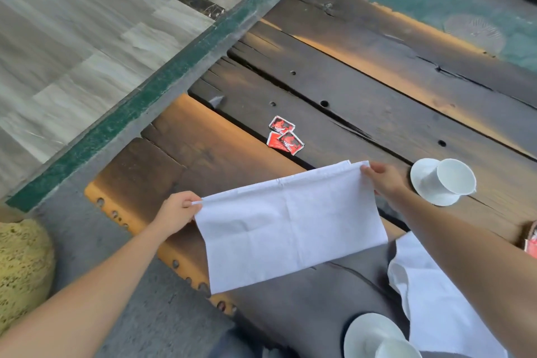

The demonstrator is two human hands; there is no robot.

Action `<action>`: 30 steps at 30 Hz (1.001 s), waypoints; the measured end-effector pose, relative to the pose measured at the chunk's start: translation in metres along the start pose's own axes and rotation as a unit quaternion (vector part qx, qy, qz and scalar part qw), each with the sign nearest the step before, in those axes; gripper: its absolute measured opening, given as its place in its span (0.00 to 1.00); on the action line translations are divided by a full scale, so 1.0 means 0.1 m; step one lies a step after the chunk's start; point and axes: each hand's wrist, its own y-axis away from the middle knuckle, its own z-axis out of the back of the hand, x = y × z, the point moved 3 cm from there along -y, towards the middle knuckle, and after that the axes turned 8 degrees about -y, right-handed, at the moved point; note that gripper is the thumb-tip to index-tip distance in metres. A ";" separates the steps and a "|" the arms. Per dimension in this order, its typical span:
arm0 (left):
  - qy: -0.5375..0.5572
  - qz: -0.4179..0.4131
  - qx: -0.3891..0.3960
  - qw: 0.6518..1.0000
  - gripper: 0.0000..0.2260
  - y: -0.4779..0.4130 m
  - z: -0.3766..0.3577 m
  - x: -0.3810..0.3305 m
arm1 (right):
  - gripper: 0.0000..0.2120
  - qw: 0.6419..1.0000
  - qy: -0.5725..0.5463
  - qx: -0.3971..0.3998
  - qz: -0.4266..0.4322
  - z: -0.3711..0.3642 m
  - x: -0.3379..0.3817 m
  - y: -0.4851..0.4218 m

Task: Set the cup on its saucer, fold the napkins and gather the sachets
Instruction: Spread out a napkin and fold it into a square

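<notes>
both hands, left (177, 208) and right (383, 179), pinched a white napkin's (290, 224) top corners, stretching it flat above the table (377, 113), apparently for folding.

Rough wooden table (377, 73), matt cloth napkin (290, 224)

Bare arms, no sleeves in view

Both forearms uncovered to the frame's edge; hands ungloved, no rings, watch or bands showing.
</notes>
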 end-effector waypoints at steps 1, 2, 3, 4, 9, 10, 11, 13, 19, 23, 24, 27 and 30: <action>-0.005 0.001 0.001 1.000 0.11 -0.04 0.00 0.00 | 0.14 1.000 0.000 -0.003 -0.003 -0.04 -0.01 -0.04; -0.011 0.002 0.002 1.000 0.10 -0.08 -0.01 0.01 | 0.14 1.000 0.001 -0.006 -0.004 -0.07 -0.02 -0.07; -0.019 0.002 0.003 1.000 0.10 -0.11 -0.01 0.01 | 0.15 1.000 0.006 -0.008 -0.005 -0.11 -0.02 -0.10; -0.027 0.000 0.006 1.000 0.10 -0.14 -0.01 0.01 | 0.15 1.000 0.013 -0.011 -0.004 -0.14 -0.03 -0.14; -0.080 -0.009 0.022 0.996 0.09 -0.27 -0.03 0.02 | 0.16 0.999 0.030 -0.016 -0.021 -0.25 -0.11 -0.29; -0.092 -0.011 0.024 0.995 0.09 -0.29 -0.03 0.03 | 0.15 0.999 0.034 -0.017 -0.023 -0.26 -0.12 -0.31; -0.099 -0.010 0.026 0.995 0.09 -0.31 -0.04 0.03 | 0.14 0.999 0.039 -0.022 -0.025 -0.27 -0.13 -0.33; -0.108 -0.007 0.030 0.994 0.09 -0.34 -0.05 0.03 | 0.17 0.998 0.050 -0.032 -0.028 -0.28 -0.15 -0.37; -0.130 -0.005 0.048 0.990 0.09 -0.36 -0.04 -0.01 | 0.18 0.992 0.100 -0.065 -0.039 -0.32 -0.19 -0.47; -0.167 -0.006 0.052 0.985 0.06 -0.34 -0.04 -0.05 | 0.17 0.991 0.099 -0.074 -0.043 -0.33 -0.21 -0.47; -0.181 -0.006 0.055 0.982 0.05 -0.34 -0.04 -0.06 | 0.15 0.992 0.090 -0.075 -0.044 -0.32 -0.21 -0.46; -0.240 -0.008 0.055 0.969 0.04 -0.32 -0.04 -0.11 | 0.06 0.994 0.079 -0.073 -0.030 -0.32 -0.20 -0.41; -0.300 -0.021 0.012 0.954 0.03 -0.27 0.00 -0.18 | 0.12 0.993 0.075 -0.089 -0.006 -0.32 -0.15 -0.27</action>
